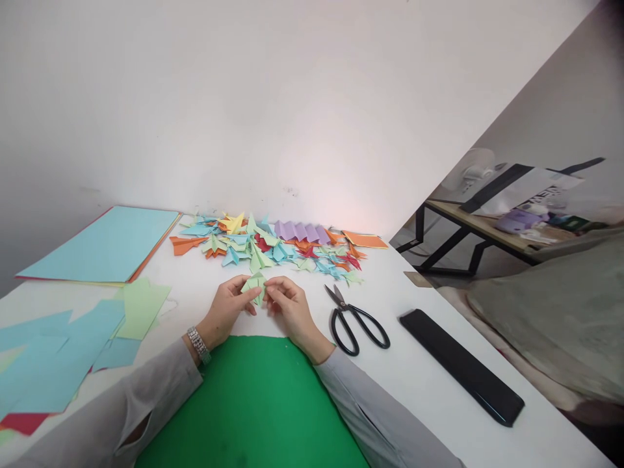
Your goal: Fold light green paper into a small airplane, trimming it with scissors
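Note:
A small folded light green paper [255, 286] is held up between both hands, just above the far edge of a green sheet [248, 403]. My left hand [228, 307] pinches its left side with the thumb in front; a metal watch is on that wrist. On the right side, the fingertips of my right hand [291, 310] are closed on the paper's edge. Right behind the hands lies a pile of folded paper pieces [260, 259] in many colours. Black-handled scissors [348, 318] lie to the right of my right hand, blades partly apart.
Large coloured sheets [102, 244] are stacked at the back left, with loose cut papers [92, 338] nearer. A long black case [463, 367] lies on the right. Orange papers [365, 240] sit near the wall. Beyond stands a low table [468, 221].

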